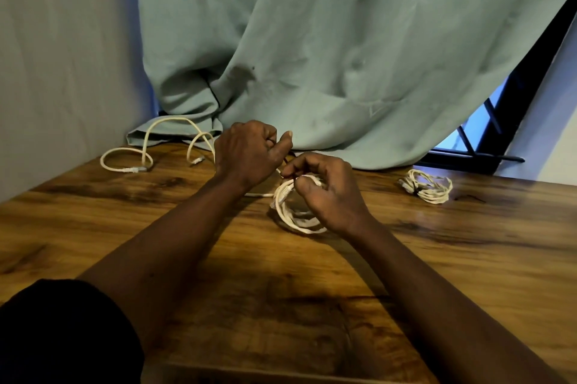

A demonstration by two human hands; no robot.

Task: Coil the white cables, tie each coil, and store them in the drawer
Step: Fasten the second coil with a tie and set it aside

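Note:
A white cable coil stands on the wooden table at centre. My right hand grips its top, fingers curled round the loops. My left hand is just left of and above it, fingers curled, pinching a thin dark tie that runs down to the coil. A second coil, bound with a dark tie, lies at the right rear of the table. A loose white cable sprawls uncoiled at the left rear, its plugs on the tabletop. No drawer is in view.
A grey-green curtain hangs down to the table's back edge. A pale wall stands on the left and a dark window frame on the right. A dark sleeve or garment fills the lower left corner.

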